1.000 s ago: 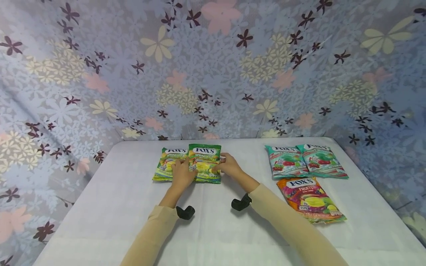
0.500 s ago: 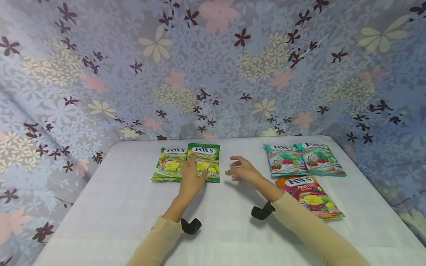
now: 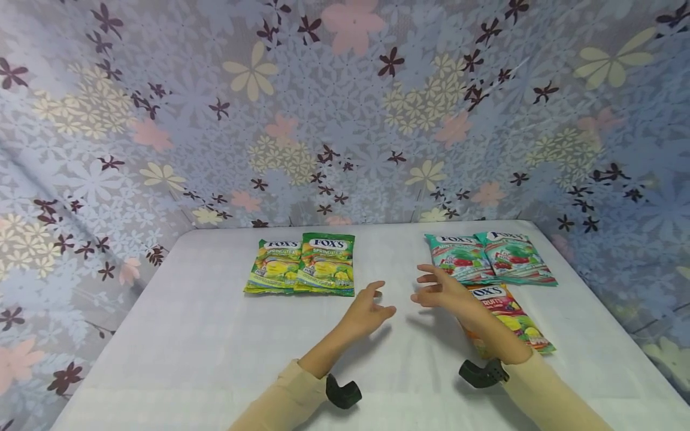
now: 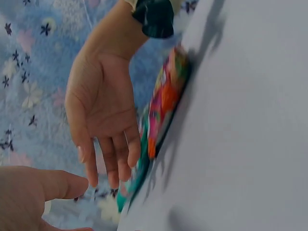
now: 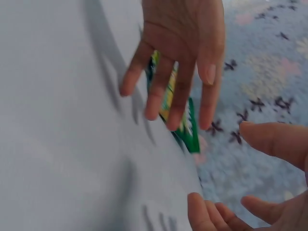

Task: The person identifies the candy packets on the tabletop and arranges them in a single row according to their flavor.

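Observation:
Both hands hover over the middle of the white table (image 3: 215,347), palms facing each other, fingers spread and holding nothing. My left hand (image 3: 374,304) is below and right of two green FOX'S candy bags (image 3: 302,265) lying side by side. My right hand (image 3: 433,288) is just left of an orange-red FOX'S fruit bag (image 3: 512,317), which its forearm partly covers. The left wrist view shows the right hand (image 4: 101,110) in front of the fruit bag (image 4: 166,96). In the right wrist view the left hand (image 5: 178,62) is in front of a green bag (image 5: 185,120).
Two teal FOX'S mint bags (image 3: 487,257) lie side by side at the back right, above the fruit bag. A flowered cloth (image 3: 345,108) hangs behind and at both sides of the table. Black wrist cameras (image 3: 342,394) sit on both forearms.
Both hands left the green bags and moved right and toward me. The left hand lifted off the right green bag; the right hand now hovers by the fruit bag.

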`<state>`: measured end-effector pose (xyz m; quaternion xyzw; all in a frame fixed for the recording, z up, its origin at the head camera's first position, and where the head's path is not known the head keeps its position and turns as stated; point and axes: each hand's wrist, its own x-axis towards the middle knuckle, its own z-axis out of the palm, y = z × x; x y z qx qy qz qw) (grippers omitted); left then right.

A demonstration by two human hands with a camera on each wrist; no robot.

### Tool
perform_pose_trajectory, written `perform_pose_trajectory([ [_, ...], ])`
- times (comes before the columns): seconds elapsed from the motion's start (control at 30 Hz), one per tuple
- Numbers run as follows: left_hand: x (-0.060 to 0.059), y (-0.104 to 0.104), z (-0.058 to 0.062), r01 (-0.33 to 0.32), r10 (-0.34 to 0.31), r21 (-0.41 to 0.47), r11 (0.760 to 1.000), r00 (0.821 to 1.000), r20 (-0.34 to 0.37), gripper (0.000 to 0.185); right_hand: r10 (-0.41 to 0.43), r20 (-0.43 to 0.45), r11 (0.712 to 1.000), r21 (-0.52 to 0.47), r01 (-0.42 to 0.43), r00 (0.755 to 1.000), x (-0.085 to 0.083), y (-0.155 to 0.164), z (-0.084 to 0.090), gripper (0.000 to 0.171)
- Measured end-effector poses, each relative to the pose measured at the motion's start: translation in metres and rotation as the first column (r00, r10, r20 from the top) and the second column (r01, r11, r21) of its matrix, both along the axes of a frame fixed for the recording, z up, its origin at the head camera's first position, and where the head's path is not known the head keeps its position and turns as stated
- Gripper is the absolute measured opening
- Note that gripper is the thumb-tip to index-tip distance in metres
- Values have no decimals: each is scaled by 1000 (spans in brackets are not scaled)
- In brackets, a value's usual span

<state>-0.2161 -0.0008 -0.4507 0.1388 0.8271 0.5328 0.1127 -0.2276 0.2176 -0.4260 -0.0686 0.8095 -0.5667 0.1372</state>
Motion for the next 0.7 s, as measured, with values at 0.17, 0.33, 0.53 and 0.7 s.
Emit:
perform_pose_trajectory([
  [0.17, 5, 22, 2, 75, -78, 27, 997, 991, 107, 61, 9, -37, 997, 72, -6, 999, 15, 27, 8, 87],
  [0.33, 13, 42, 2, 150, -157, 56, 987, 973, 166, 58, 17, -47, 991, 132, -11, 999, 27, 55, 17, 88],
  [0.53, 22, 66, 0, 162, -241, 251, 954, 913, 328, 52, 18, -44, 981, 195, -9, 999, 28, 82, 26, 90],
  [0.7, 24, 79, -1, 85, -229, 330, 940, 874, 428, 50, -1, -6, 977, 214, 3, 1000, 24, 103, 25, 91],
])
